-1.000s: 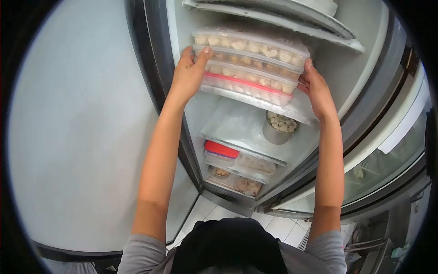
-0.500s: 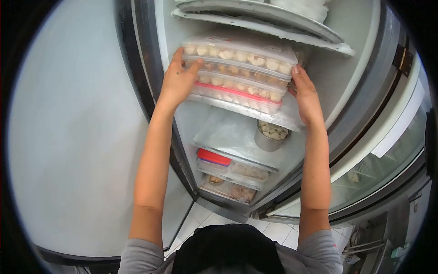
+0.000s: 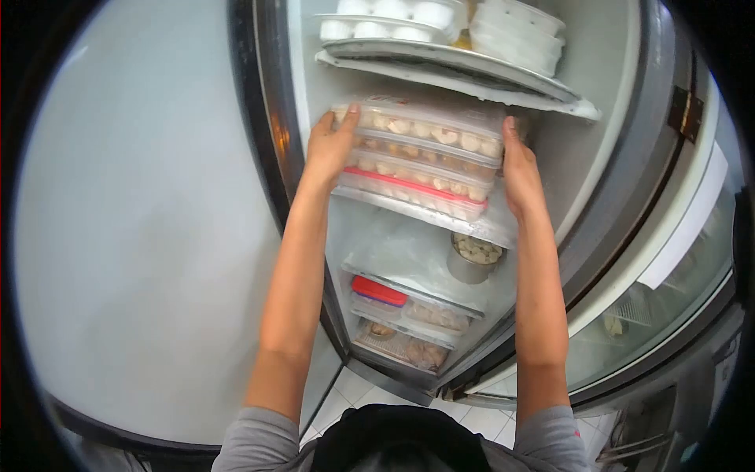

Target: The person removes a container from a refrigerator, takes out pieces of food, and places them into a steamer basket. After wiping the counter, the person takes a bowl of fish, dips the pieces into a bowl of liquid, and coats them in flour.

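A stack of clear plastic food containers, filled with rows of pale, dumpling-like pieces, sits on a freezer shelf (image 3: 425, 216). My left hand (image 3: 329, 149) grips the left end of the top container (image 3: 429, 130), its thumb across the front corner. At the opposite end, my right hand (image 3: 521, 169) presses against that container's right side, thumb up and the other fingers mostly hidden behind. Beneath it are more containers, including one with a red rim (image 3: 417, 186) near the bottom of the stack.
Overhead, a frosty shelf bears a large round tray (image 3: 448, 57) and white tubs (image 3: 519, 35). Below stand a metal pot (image 3: 473, 258) of pale pieces and a red-lidded box (image 3: 379, 290). The open freezer door (image 3: 141, 236) fills the left side.
My left hand has shifted its grip upward, its thumb moving onto the top container's front corner. The right hand stays at the right end. The view has tilted to show more of the upper shelf.
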`<act>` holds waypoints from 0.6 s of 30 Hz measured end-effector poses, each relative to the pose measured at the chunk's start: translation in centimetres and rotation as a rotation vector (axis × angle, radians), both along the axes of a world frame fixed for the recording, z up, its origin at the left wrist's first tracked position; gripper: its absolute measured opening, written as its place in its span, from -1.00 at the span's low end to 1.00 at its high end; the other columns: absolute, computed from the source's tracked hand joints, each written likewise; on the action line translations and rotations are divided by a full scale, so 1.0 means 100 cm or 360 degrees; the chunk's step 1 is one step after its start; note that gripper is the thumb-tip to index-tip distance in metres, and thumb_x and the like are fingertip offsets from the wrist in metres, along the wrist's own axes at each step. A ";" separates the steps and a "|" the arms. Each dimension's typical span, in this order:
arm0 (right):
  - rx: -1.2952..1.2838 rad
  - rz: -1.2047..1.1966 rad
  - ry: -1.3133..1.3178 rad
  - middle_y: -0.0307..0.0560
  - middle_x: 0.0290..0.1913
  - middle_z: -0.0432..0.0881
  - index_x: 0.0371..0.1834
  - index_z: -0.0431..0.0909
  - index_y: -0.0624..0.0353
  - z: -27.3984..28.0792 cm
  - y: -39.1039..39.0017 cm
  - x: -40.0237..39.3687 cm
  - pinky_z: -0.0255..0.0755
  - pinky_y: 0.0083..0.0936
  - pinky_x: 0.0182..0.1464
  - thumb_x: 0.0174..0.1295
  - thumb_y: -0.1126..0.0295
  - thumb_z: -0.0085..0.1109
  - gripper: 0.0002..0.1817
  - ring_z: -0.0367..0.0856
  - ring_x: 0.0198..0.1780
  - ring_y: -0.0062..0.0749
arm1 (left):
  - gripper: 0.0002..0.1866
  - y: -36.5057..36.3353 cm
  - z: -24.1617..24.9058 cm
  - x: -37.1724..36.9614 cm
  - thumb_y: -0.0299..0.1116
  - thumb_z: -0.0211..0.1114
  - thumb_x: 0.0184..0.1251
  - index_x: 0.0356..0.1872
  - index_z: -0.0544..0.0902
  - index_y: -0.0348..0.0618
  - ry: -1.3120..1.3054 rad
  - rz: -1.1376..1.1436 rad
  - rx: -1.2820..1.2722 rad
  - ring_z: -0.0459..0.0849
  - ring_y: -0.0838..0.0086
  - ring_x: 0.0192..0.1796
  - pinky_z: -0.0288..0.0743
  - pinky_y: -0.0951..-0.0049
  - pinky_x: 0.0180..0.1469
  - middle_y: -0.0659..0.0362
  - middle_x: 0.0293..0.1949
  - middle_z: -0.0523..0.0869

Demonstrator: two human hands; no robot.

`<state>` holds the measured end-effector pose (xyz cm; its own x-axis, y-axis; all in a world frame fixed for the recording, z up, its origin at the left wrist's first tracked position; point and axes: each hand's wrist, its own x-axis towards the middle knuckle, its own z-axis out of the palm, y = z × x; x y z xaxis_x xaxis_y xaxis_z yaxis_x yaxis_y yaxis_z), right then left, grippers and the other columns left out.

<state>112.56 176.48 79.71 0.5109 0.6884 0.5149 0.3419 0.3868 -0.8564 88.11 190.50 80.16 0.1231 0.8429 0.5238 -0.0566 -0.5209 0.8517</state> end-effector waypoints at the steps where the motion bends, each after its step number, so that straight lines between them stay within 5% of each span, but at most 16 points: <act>1: 0.0067 -0.0045 0.0007 0.28 0.42 0.30 0.36 0.28 0.51 -0.001 0.004 0.002 0.02 -0.38 0.46 0.36 -0.26 -0.06 -0.08 0.21 0.47 -0.09 | -0.09 0.000 -0.004 -0.001 0.16 0.22 0.34 0.32 0.28 -0.63 -0.0017 0.0025 0.0019 0.44 0.08 0.34 0.32 0.30 0.32 -0.35 0.25 0.45; 5: 0.0181 0.0131 0.0132 0.28 0.40 0.33 0.34 0.29 0.53 0.003 0.007 0.005 0.01 -0.39 0.46 0.34 -0.26 -0.01 -0.07 0.22 0.45 -0.15 | -0.06 0.010 -0.007 -0.002 0.22 0.19 0.34 0.42 0.20 -0.45 0.0124 0.0091 0.0070 0.43 0.03 0.33 0.34 0.21 0.29 -0.32 0.22 0.46; 10: 0.0197 0.0209 0.0235 0.21 0.32 0.41 0.27 0.38 0.54 -0.001 0.000 0.009 0.06 -0.40 0.43 0.37 0.01 0.05 -0.29 0.31 0.35 -0.21 | -0.10 -0.011 -0.012 -0.005 0.17 0.21 0.35 0.44 0.20 -0.40 -0.0024 -0.0135 0.0067 0.43 0.06 0.31 0.29 0.22 0.32 -0.28 0.21 0.46; 16: 0.0663 0.0620 0.0903 0.07 0.11 0.51 0.12 0.37 0.47 0.001 -0.034 0.002 0.23 -0.28 0.35 0.34 0.32 0.03 -0.58 0.44 0.20 -0.22 | -0.17 -0.042 -0.039 -0.013 0.09 0.19 0.40 0.46 0.19 -0.35 0.0219 0.0390 0.0467 0.49 0.26 0.22 0.33 0.35 0.28 -0.10 0.17 0.54; 18: 0.0704 0.0633 0.0882 0.08 0.13 0.51 0.12 0.39 0.44 -0.001 -0.064 -0.012 0.25 -0.28 0.34 0.34 0.33 0.03 -0.60 0.45 0.21 -0.22 | -0.27 -0.071 -0.044 -0.019 0.07 0.11 0.46 0.41 0.27 -0.30 -0.0186 -0.0173 0.0240 0.53 0.24 0.22 0.37 0.30 0.28 -0.08 0.19 0.54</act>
